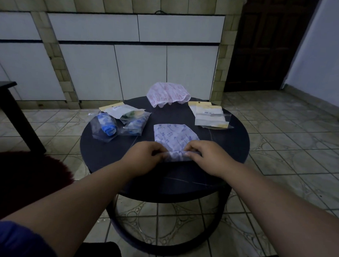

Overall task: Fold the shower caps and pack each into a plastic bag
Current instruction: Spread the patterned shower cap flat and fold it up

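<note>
Head view, dim light. A purple-flowered shower cap (174,136) is lying flattened on the round dark tabletop (106,157), near its front edge, folded into a roughly square shape with one rounded corner at the far right. Its near edge is being rolled up into a tight tube.

Left hand (144,158) is pinching the left end of that rolled edge; fingers are curled in, thumb and fingertips closing on the fabric. Right hand (206,158) is gripping the right end of the roll in the same way, fingers curled over the top of it. Each grip is closed tight on the cap, and the short roll of fabric is spanning the gap between the two hands.

A pink-patterned shower cap (168,94) is sitting unfolded and puffed up at the far edge of the tabletop. On the left side, packed plastic bags (118,124) are lying in a loose pile, each holding a rolled blue-printed cap. On the right side, a stack of flat empty plastic bags (211,116) with yellow header cards is lying well apart from the purple cap.

Behind the tabletop, white cabinet doors (140,69) are standing above a tiled floor (289,136).
</note>
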